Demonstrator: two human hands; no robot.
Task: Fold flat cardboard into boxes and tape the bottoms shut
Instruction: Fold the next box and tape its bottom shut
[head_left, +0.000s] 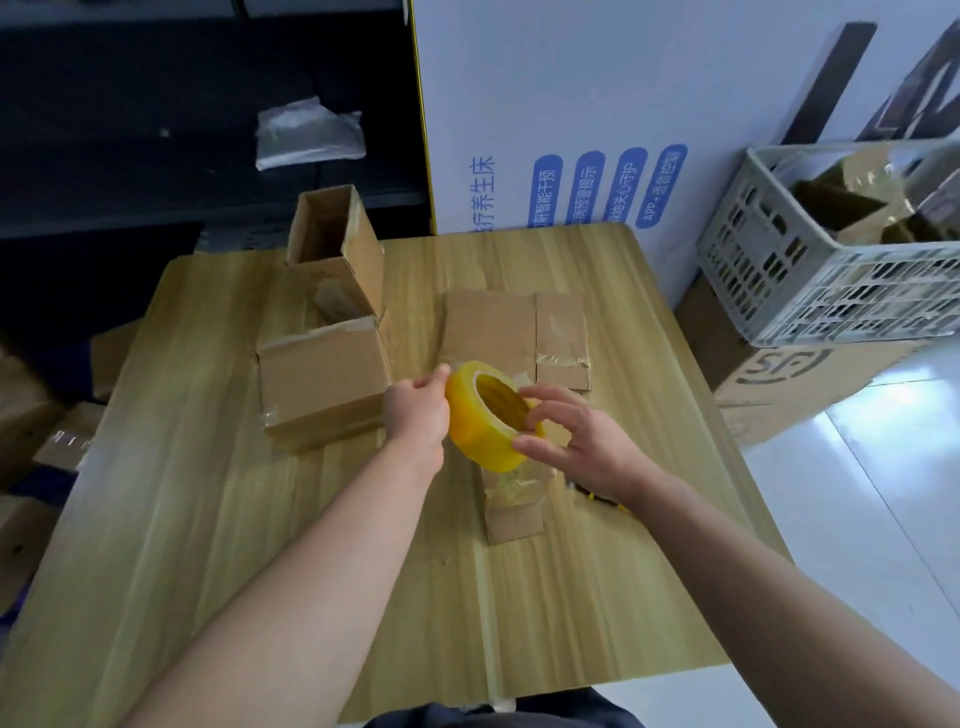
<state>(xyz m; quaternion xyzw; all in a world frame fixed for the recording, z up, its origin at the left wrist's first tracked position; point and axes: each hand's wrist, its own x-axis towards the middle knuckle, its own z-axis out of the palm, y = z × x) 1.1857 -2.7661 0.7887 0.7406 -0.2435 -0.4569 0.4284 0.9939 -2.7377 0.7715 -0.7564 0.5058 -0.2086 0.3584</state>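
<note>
A yellow roll of tape (480, 423) is held above the middle of the wooden table (208, 493). My left hand (418, 415) grips its left rim, thumb up on the top edge. My right hand (576, 439) holds the right side, fingers curled round the rim and into the core. Under the roll lies a small cardboard box (511, 506) with clear tape across its flaps. Flat cardboard (491, 325) with taped flaps lies just behind. A closed box (324, 387) sits left of my hands, and an open upright box (335, 244) stands behind it.
A grey plastic crate (831, 291) with folded boxes stands at the right on a large carton (779, 384). A white printed board (623, 104) leans behind the table. More cardboard lies on the floor (36, 421) at the left. A yellow-black object (597, 496) peeks from under my right wrist.
</note>
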